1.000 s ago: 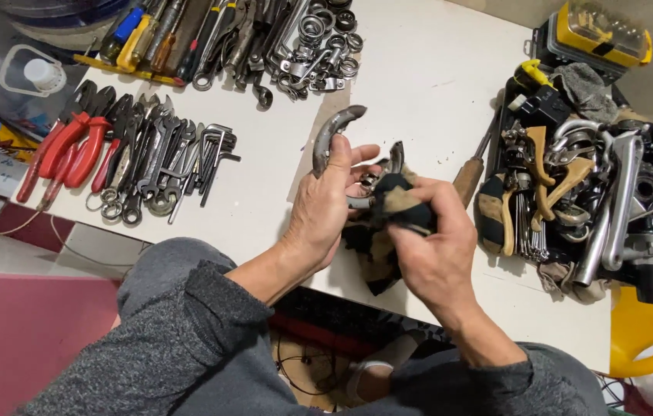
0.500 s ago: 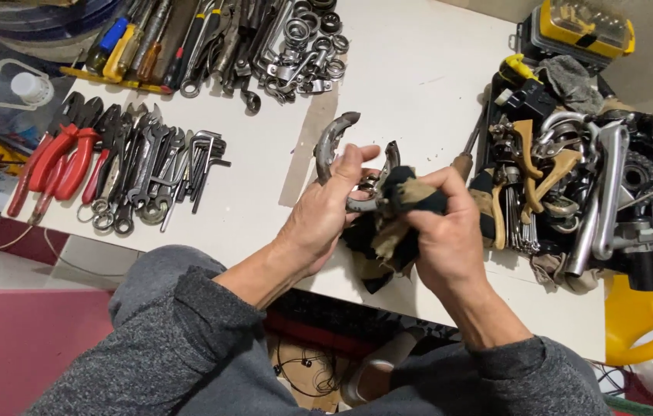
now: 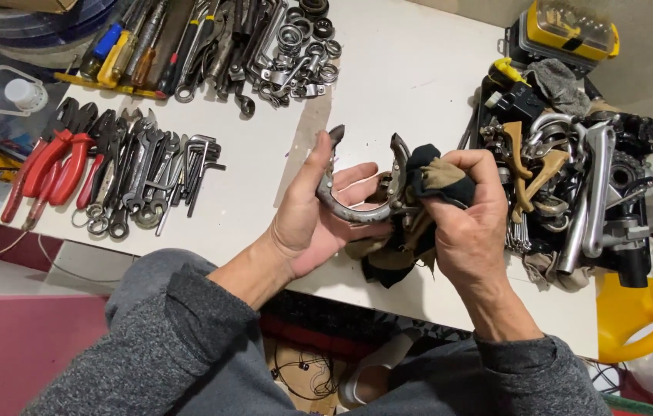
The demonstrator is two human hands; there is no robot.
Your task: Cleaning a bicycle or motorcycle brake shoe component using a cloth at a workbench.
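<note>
Workshop, likely for bicycle repair: white bench laid with rows of red-handled pliers, wrenches, hex keys and screwdrivers, a heap of metal cranks and brake parts, a yellow bit case, a yellow jug

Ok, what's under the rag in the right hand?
The rag is pressed by the right hand onto one end of the curved metal part, held by the left hand. That covered end is hidden.

Dull, worn grey metal on the curved brake arm, rubbed by a soft, matt dark-and-tan cloth rag. Smooth white worktop, scuffed; glossy red plastic grips on the pliers; shiny steel wrenches.
</note>
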